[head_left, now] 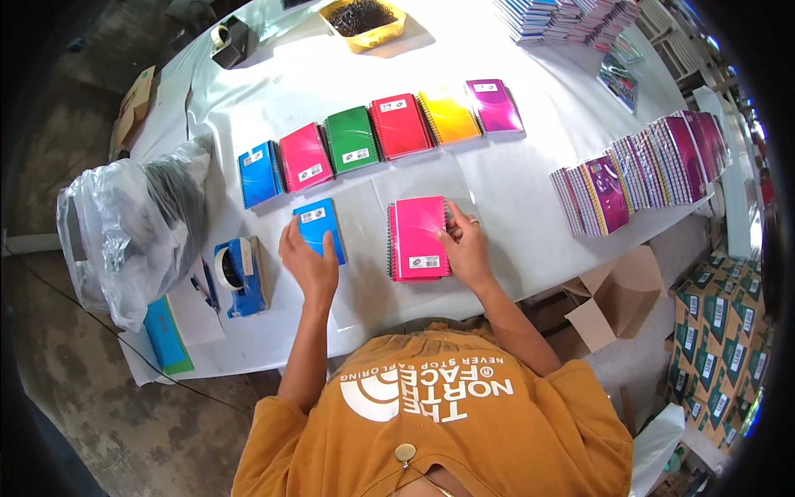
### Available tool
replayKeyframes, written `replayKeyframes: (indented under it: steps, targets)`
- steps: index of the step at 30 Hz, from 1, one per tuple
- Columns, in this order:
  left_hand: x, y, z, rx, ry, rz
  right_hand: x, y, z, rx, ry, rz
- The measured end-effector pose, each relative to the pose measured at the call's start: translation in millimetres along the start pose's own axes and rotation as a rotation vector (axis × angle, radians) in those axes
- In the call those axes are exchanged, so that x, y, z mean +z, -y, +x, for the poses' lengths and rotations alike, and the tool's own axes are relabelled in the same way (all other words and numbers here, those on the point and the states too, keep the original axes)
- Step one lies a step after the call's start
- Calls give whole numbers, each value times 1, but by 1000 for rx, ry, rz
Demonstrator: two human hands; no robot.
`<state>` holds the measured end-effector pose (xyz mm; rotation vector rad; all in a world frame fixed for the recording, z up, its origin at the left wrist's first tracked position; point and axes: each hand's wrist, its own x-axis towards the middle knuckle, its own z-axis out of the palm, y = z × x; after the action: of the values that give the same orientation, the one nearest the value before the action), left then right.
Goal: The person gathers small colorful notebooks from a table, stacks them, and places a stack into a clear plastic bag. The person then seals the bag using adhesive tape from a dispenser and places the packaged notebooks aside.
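Observation:
A small blue notebook with a white label lies on the white-covered table in front of me. My left hand rests over its lower left part, thumb and fingers spread apart. To its right is a short stack of pink spiral notebooks, the top one slightly offset from the coil beneath. My right hand grips the right edge of this stack, thumb on the top cover. Beyond them stands a row of notebook piles: blue, pink, green, red, yellow and purple.
Purple spiral notebooks line the table's right side; more notebook stacks stand far right. A yellow tub holds dark coils. On the left are a blue tape dispenser and a plastic bag. An open carton sits below right.

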<state>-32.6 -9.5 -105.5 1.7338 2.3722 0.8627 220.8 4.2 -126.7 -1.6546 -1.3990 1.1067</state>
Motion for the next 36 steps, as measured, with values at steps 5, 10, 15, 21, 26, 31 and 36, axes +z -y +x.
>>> replayKeyframes:
  steps: [5, 10, 15, 21, 26, 31, 36]
  targets:
    - [27, -60, 58, 411, 191, -138, 1, 1, -3, 44, 13, -29]
    - [100, -89, 106, 664, 288, -130, 2, 2, -5, 33, 2, -58]
    - [137, -62, 121, 715, 356, 71, 7, 1, -6, 15, -37, -27]
    - [28, -98, 108, 710, 40, -338, 9, -3, -7, -33, -65, 9]
    - [6, -53, -25, 869, 330, -216, 29, -37, 2, 1, -124, 246]
    - [19, -47, -59, 448, 378, -316, 17, 0, 1, 98, 40, 212]
    - [57, -50, -63, 9, 492, -567, 23, 4, 13, 392, 74, 616]
